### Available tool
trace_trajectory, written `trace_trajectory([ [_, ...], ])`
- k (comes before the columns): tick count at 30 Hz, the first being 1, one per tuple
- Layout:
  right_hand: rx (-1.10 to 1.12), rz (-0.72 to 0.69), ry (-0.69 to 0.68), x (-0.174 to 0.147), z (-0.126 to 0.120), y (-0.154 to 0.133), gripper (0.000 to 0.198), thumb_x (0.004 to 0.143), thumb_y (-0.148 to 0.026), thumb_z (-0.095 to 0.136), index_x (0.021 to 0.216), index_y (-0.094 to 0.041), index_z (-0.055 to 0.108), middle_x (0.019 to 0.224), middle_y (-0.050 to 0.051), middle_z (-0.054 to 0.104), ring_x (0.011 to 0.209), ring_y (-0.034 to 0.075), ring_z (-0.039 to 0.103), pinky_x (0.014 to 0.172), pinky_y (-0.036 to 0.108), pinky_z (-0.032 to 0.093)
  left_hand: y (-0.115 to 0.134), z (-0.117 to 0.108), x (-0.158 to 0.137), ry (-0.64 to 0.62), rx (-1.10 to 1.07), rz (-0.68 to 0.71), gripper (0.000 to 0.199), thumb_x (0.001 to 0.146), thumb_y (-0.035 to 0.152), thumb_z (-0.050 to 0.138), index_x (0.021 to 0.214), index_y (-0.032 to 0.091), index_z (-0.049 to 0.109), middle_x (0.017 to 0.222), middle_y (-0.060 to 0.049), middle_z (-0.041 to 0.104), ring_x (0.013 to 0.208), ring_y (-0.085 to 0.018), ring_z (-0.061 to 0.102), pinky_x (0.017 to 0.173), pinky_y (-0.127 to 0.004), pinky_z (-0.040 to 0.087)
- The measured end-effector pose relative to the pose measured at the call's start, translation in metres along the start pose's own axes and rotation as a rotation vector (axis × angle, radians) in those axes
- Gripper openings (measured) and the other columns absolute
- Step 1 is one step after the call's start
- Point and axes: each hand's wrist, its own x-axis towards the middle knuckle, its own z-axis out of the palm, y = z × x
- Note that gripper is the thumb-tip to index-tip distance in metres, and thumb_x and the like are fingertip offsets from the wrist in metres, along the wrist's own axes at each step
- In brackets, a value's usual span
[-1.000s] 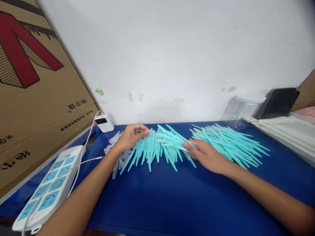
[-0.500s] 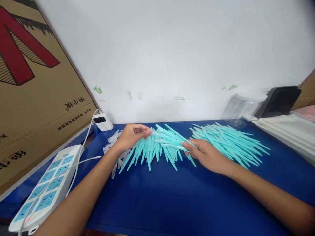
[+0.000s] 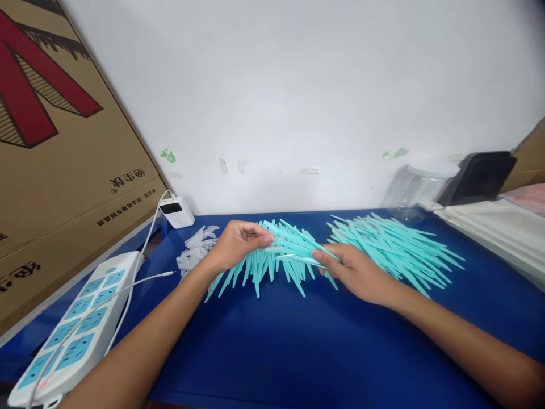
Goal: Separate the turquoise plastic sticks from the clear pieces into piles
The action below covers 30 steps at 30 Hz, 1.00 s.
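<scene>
My right hand [image 3: 353, 270] is closed around a fanned bunch of slim turquoise sticks [image 3: 300, 248] that look like eyebrow razors, their tips pointing left. At those tips, my left hand [image 3: 244, 243] pinches what appears to be a small clear cap, mostly hidden by the finger and thumb. Below both hands lies a spread pile of the same turquoise razors [image 3: 258, 272]. Left of it, partly behind my left wrist, is a heap of translucent caps [image 3: 196, 247]. Another turquoise razor pile [image 3: 395, 247] lies to the right of my right hand.
A white power strip [image 3: 80, 324] with cables runs along the left, near a white charger-like box [image 3: 177, 212]. A large cardboard box [image 3: 76, 153] leans at the left. Back right are a clear jar [image 3: 421, 190], a black object [image 3: 481, 177] and white stacked sheets [image 3: 489, 227].
My left hand has moved right and slightly down, bringing its pinched fingers to the tips of the held razors. My right hand keeps its bunch, nearly still.
</scene>
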Motion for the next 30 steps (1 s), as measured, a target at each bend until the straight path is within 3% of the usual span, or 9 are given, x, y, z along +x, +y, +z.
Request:
trace_trajectory([
  [4, 0.028, 0.002, 0.024, 0.000, -0.001, -0.001, 0.052, 0.102, -0.063, 0.050, 0.072, -0.021, 0.053, 0.067, -0.003, 0.043, 0.061, 0.014, 0.042, 0.062, 0.029, 0.037, 0.004, 0.008, 0.000, 0.037, -0.001, 0.021, 0.030, 0.081, 0.046, 0.086, 0.083, 0.017, 0.080, 0.085, -0.009, 0.079, 0.081, -0.022, 0.072, 0.076, -0.033, 0.058],
  [7, 0.043, 0.028, 0.025, -0.001, 0.000, -0.001, 0.052, 0.102, -0.065, 0.049, 0.073, -0.021, 0.054, 0.065, -0.003, 0.043, 0.057, 0.013, 0.040, 0.057, 0.028, 0.033, 0.007, -0.001, 0.001, 0.035, 0.148, 0.032, 0.037, 0.086, 0.053, 0.078, 0.086, 0.016, 0.080, 0.084, -0.008, 0.079, 0.076, -0.022, 0.070, 0.070, -0.031, 0.056],
  [11, 0.023, 0.018, 0.054, -0.001, -0.001, 0.001, 0.055, 0.103, -0.066, 0.044, 0.073, -0.021, 0.054, 0.064, -0.003, 0.042, 0.058, 0.014, 0.040, 0.058, 0.028, 0.033, 0.002, -0.045, 0.003, 0.124, 0.627, 0.082, 0.043, 0.098, 0.054, 0.060, 0.092, 0.017, 0.080, 0.088, -0.008, 0.079, 0.080, -0.023, 0.069, 0.073, -0.032, 0.051],
  [13, -0.008, 0.006, 0.082, 0.000, -0.004, 0.003, 0.056, 0.103, -0.067, 0.042, 0.073, -0.021, 0.055, 0.065, -0.003, 0.043, 0.059, 0.014, 0.042, 0.060, 0.028, 0.035, -0.005, -0.074, 0.002, 0.199, 0.930, 0.075, 0.033, 0.095, 0.046, 0.064, 0.093, 0.018, 0.080, 0.091, -0.009, 0.078, 0.083, -0.025, 0.068, 0.075, -0.034, 0.048],
  [15, -0.032, 0.011, 0.101, 0.002, -0.006, 0.005, 0.057, 0.103, -0.067, 0.040, 0.074, -0.021, 0.055, 0.064, -0.003, 0.045, 0.058, 0.015, 0.042, 0.060, 0.029, 0.035, -0.011, -0.098, 0.000, 0.209, 1.085, -0.004, 0.023, 0.090, 0.038, 0.066, 0.089, 0.018, 0.079, 0.090, -0.009, 0.077, 0.085, -0.027, 0.068, 0.074, -0.035, 0.047],
  [19, -0.053, 0.013, 0.108, 0.004, -0.008, 0.009, 0.058, 0.103, -0.068, 0.039, 0.073, -0.021, 0.054, 0.065, -0.002, 0.048, 0.058, 0.015, 0.044, 0.061, 0.029, 0.036, -0.021, -0.113, -0.002, 0.102, 1.083, -0.113, 0.025, 0.086, 0.045, 0.070, 0.087, 0.021, 0.078, 0.090, -0.008, 0.076, 0.084, -0.026, 0.069, 0.072, -0.033, 0.047],
  [22, -0.063, -0.015, 0.107, 0.004, -0.006, 0.009, 0.058, 0.104, -0.067, 0.039, 0.073, -0.021, 0.054, 0.067, -0.002, 0.048, 0.061, 0.016, 0.046, 0.063, 0.029, 0.037, -0.030, -0.106, 0.000, 0.044, 1.061, -0.159, 0.030, 0.081, 0.050, 0.074, 0.088, 0.021, 0.076, 0.090, -0.007, 0.076, 0.081, -0.026, 0.068, 0.068, -0.033, 0.047],
  [27, -0.061, -0.007, 0.090, 0.004, -0.004, 0.006, 0.056, 0.105, -0.065, 0.039, 0.073, -0.021, 0.054, 0.069, -0.002, 0.048, 0.062, 0.016, 0.046, 0.064, 0.029, 0.038, -0.043, -0.097, 0.004, -0.013, 0.996, -0.241, 0.024, 0.089, 0.044, 0.065, 0.082, 0.021, 0.069, 0.080, -0.006, 0.073, 0.069, -0.023, 0.065, 0.061, -0.032, 0.044],
  [30, -0.046, -0.008, 0.094, 0.003, -0.005, 0.006, 0.056, 0.105, -0.065, 0.040, 0.073, -0.021, 0.054, 0.068, -0.002, 0.045, 0.063, 0.016, 0.047, 0.064, 0.029, 0.038, -0.046, -0.096, 0.003, 0.015, 1.022, -0.200, 0.023, 0.090, 0.043, 0.063, 0.084, 0.021, 0.066, 0.081, -0.007, 0.071, 0.069, -0.022, 0.063, 0.061, -0.031, 0.042],
])
